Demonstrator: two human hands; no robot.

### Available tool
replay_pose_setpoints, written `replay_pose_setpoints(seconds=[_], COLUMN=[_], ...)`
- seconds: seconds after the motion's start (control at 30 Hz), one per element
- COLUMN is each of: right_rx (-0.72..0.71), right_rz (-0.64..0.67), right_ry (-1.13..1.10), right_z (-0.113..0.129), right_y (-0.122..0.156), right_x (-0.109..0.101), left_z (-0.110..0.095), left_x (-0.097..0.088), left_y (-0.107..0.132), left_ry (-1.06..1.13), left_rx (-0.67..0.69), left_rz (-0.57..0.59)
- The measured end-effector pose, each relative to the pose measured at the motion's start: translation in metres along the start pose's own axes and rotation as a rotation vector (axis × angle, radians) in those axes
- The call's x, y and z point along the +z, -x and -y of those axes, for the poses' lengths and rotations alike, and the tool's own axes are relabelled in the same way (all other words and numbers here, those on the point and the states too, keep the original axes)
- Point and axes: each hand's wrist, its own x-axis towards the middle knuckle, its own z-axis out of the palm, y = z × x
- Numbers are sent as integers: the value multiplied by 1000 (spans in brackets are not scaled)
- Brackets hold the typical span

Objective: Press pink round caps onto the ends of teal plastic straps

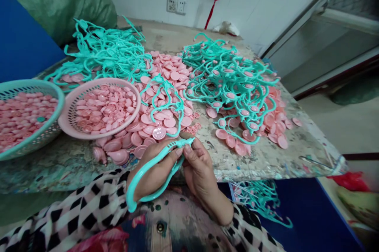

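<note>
Left hand (155,171): closed, gripping frame's curved middle.
Right hand (199,167): fingers closed, pinching frame's upper end.
Frame (147,167): teal plastic loop, held in both hands at table's near edge, 6 o'clock.
Discs (166,119): pink, piled at 12, just past hands.
Pink basket (66,123): at 10, full of discs.
Teal basket (56,102): at 9-10, beside pink basket, also discs.
Teal frames (227,82): tangled heaps at 11 and 1.
Table (266,165): stained, paint-spattered top.
</note>
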Motion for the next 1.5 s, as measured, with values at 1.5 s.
replay_pose_setpoints(seconds=[1.5], right_rx=[275], right_rz=[-38], right_ry=[96], right_z=[-12], right_y=[9], right_x=[-47], left_z=[-7], left_x=[-41], left_y=[-17], left_ry=[885], left_rx=[-88], left_rz=[-112])
